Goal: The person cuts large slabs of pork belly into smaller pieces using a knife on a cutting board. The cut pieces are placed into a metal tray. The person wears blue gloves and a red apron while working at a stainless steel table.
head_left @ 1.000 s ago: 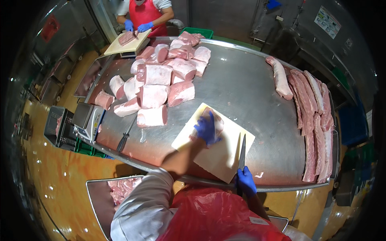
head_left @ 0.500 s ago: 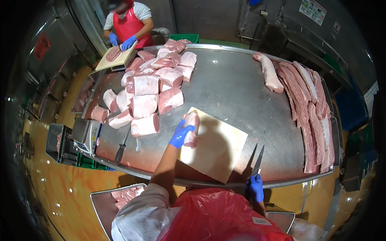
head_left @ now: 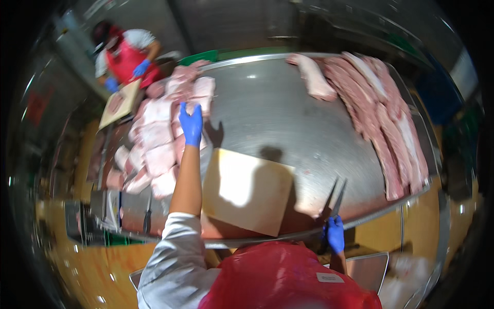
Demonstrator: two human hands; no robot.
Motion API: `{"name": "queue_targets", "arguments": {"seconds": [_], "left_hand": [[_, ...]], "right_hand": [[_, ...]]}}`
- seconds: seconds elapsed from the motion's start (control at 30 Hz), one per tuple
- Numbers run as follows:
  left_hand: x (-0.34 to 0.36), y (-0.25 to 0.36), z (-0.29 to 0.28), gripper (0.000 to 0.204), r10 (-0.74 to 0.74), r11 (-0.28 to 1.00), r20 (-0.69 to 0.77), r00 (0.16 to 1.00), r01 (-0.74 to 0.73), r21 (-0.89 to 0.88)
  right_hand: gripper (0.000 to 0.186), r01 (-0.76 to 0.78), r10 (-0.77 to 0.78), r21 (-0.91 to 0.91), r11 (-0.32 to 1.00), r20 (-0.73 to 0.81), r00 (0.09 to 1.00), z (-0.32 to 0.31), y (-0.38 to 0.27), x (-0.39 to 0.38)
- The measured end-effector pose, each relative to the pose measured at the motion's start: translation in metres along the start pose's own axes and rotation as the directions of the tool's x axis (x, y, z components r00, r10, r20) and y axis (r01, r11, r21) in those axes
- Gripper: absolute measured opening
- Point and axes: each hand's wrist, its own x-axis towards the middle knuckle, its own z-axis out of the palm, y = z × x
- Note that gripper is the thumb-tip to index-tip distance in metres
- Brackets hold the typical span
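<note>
My left hand [head_left: 191, 125], in a blue glove, reaches out over the right side of a pile of pale pink meat chunks [head_left: 157, 135]. Its thumb and fingers are spread; whether a fingertip touches the meat below is blurred. At the table's near edge my right hand [head_left: 335, 234], also blue-gloved, grips a knife [head_left: 339, 198] with the blade pointing up and away from me. Between the two hands a white cutting board [head_left: 260, 210] lies at a slant on the steel table [head_left: 247, 116], crossed by my shadow.
Long meat strips [head_left: 383, 121] lie along the right side, beside a shorter slab [head_left: 312, 77]. A dark-handled rod [head_left: 147, 216] and a scale [head_left: 109, 208] sit at the near left. At the far left a co-worker [head_left: 128, 56] handles meat on another board [head_left: 122, 105].
My left hand has moved from the cutting board to the pile, and the meat piece it held is off the board. My right hand keeps the knife. The whole view has shifted.
</note>
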Motion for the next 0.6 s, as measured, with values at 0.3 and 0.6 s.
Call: {"name": "queue_targets", "arguments": {"seconds": [0.3, 0.6], "left_hand": [[-0.138, 0.063, 0.314, 0.094, -0.124, 0.927, 0.79, 0.6, -0.214, 0.308], [-0.086, 0.074, 0.598, 0.136, -0.399, 0.812, 0.423, 0.814, 0.1, 0.575]], "right_hand": [[0.015, -0.016, -0.004, -0.079, 0.997, -0.246, 0.969, -0.049, -0.028, 0.004], [0.013, -0.174, 0.095, -0.141, 0.975, -0.442, 0.892, -0.099, -0.017, 0.021]]}}
